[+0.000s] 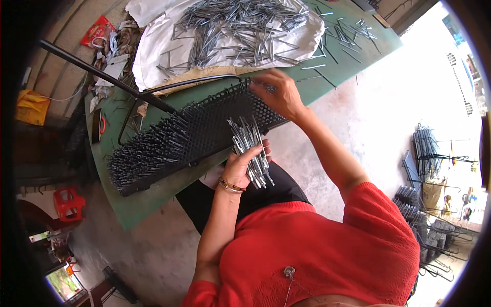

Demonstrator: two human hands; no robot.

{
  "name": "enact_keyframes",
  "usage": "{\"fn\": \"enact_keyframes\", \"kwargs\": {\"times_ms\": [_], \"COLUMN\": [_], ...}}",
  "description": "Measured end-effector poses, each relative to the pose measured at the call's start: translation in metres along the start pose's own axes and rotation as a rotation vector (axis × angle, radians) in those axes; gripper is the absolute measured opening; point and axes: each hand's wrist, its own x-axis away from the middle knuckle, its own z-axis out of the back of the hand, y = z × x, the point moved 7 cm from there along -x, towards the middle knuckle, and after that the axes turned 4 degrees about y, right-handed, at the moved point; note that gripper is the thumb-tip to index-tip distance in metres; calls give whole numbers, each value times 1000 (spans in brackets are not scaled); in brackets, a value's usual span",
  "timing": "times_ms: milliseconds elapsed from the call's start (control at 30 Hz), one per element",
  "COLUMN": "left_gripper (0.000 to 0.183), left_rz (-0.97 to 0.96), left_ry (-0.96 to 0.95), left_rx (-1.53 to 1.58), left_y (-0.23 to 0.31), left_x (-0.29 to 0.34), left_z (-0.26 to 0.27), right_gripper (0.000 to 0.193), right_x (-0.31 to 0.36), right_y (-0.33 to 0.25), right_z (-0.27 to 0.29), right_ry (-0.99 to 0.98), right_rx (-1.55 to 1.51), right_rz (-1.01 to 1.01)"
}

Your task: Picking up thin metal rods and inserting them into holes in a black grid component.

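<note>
A bundle of thin grey metal rods (249, 148) is wrapped in my left hand (241, 168), its ends sticking out above and below the fingers. My right hand (282, 93) is over the right end of a long black perforated rack (207, 123). Its fingers are bent downward and smeared by motion, so whether they pinch a rod does not show. Densely packed upright rods (148, 153) fill the rack's left part. The holes in its middle and right part are mostly bare. A black bar handle (192, 81) rises along the rack's far side.
Behind the rack, a pile of loose rods (245, 30) lies on white sheeting (151, 64) over a green table (135, 204). More rods are scattered at the table's far right. Scissors with orange handles (103, 124) lie at the left. A red stool (69, 203) and hooked black racks (427, 148) stand on the floor.
</note>
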Motion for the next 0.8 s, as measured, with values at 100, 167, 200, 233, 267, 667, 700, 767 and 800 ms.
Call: {"fn": "enact_keyframes", "kwargs": {"times_ms": [100,167,200,233,267,667,700,767,800], "left_gripper": [26,28,27,27,26,23,23,25,27], "left_rz": [-69,-94,-110,-111,-106,2,-1,5,7], "left_ry": [-10,0,-40,-43,-30,54,36,39,50], "left_rx": [-24,-33,-37,-39,-30,-4,-14,-35,-52], "left_y": [8,12,13,13,12,-6,-7,-8,-9], "left_x": [1,0,-1,-1,0,-8,-7,-6,-5], "left_z": [-5,-5,-9,-11,-13,-7,-9,-10,-9], "right_gripper": [30,32,32,31,31,22,23,23,23], "right_x": [35,50,51,53,56,-21,-24,-25,-24], "right_y": [-4,-4,-5,-3,0,31,34,41,44], "right_z": [-22,-30,-29,-27,-26,35,31,23,21], "right_ry": [-497,-663,-660,-629,-594,113,119,81,81], "right_rx": [-208,-240,-239,-371,-504,-203,-191,-161,-161], "right_rz": [-318,-390,-390,-514,-635,-314,-265,-216,-214]}}
